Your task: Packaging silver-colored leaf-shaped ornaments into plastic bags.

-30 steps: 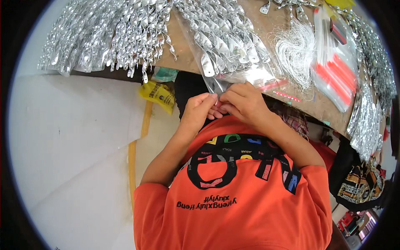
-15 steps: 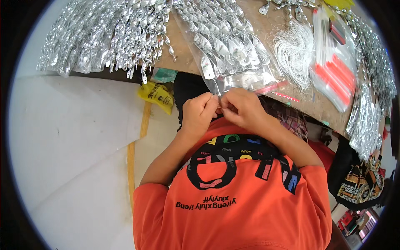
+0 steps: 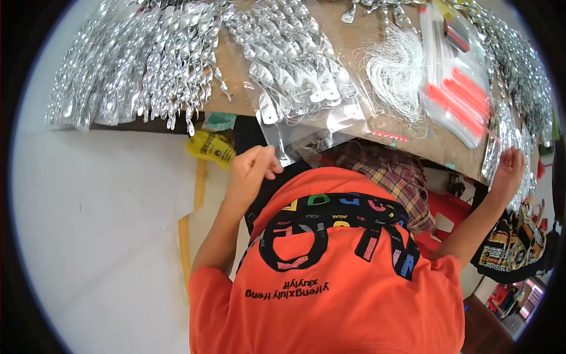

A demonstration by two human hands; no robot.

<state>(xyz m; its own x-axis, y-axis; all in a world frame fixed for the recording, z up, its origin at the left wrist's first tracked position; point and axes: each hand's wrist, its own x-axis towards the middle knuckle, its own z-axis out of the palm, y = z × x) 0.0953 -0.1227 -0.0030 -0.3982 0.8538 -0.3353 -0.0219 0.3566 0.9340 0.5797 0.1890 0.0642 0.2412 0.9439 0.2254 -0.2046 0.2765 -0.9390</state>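
A clear plastic bag (image 3: 303, 131) holding silver twisted foil spirals (image 3: 295, 68) hangs partly over the table's near edge. My left hand (image 3: 252, 172) is closed at the bag's lower left corner, with its fingertips against the plastic. Far out to the right, my right hand (image 3: 509, 174) is raised with its fingers pinched together, in front of hanging silver strands. A thin pinkish line shows just above its fingers; whether the hand holds it, I cannot tell.
On the brown table (image 3: 239, 88) lie a bundle of white string (image 3: 394, 79), a stack of clear bags with red bands (image 3: 457, 97) and more silver spirals (image 3: 180, 65) at the left. A yellow bag (image 3: 211, 147) hangs below the edge. A red stool (image 3: 442, 215) stands underneath.
My right hand has left the left hand and swung far right. My left hand has shifted slightly left and down. The red strip at the bag's mouth is gone from there.
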